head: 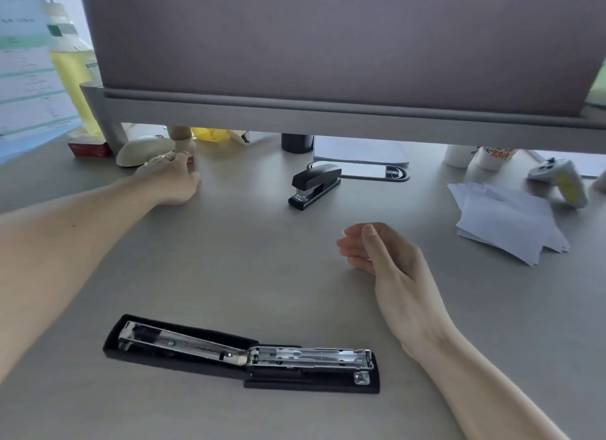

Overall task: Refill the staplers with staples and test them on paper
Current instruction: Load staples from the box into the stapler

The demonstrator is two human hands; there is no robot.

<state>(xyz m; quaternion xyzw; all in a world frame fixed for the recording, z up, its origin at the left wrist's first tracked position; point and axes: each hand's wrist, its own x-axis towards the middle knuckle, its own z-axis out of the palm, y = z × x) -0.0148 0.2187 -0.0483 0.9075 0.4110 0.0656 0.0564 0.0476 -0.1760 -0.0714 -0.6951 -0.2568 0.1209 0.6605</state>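
Observation:
A black stapler point(242, 354) lies folded fully open on the grey desk point(262, 262) close to me, its metal staple channel facing up. Another black stapler point(314, 183) stands closed further back at the centre. My left hand point(170, 177) reaches to the far left, fingers curled over a small red box point(189, 160) that is mostly hidden by them. My right hand point(377, 252) rests on its edge on the desk, between the two staplers and to their right, fingers relaxed and holding nothing. A loose stack of white paper point(505, 223) lies at the right.
A large monitor point(328, 45) overhangs the back of the desk. Beneath it and around it are a beige mouse point(144, 150), a bigger red box point(88, 147), a yellow bottle point(69, 62), a black cup point(296, 142), a phone point(367, 171), paper cups point(488, 157) and a game controller point(557, 180).

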